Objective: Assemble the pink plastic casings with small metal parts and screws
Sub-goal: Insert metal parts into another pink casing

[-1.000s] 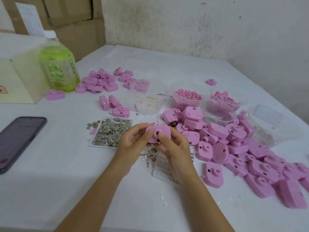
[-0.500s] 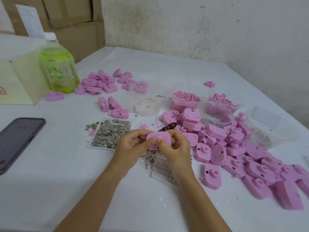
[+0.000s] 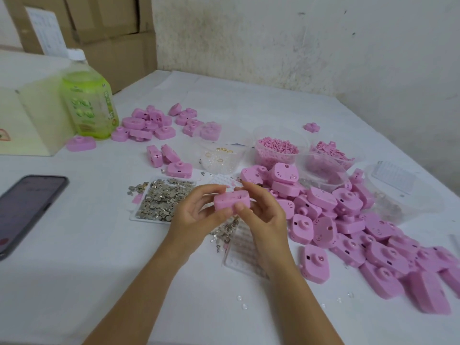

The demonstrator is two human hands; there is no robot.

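Note:
A pink plastic casing is held above the table between both hands. My left hand grips its left end, thumb under the front edge. My right hand pinches its right side with thumb and fingers. Just behind my left hand lies a white tray of small metal parts. More loose metal bits lie under my hands, beside a clear ridged tray. A big heap of pink casings spreads to the right.
A second group of casings lies at the back left beside a green bottle. Clear tubs hold rings and pink small parts. A phone lies at the left. A pale box stands far left.
The casing has been turned in my hands, from its holed face toward me to its narrow side. Both hands stay at the same spot.

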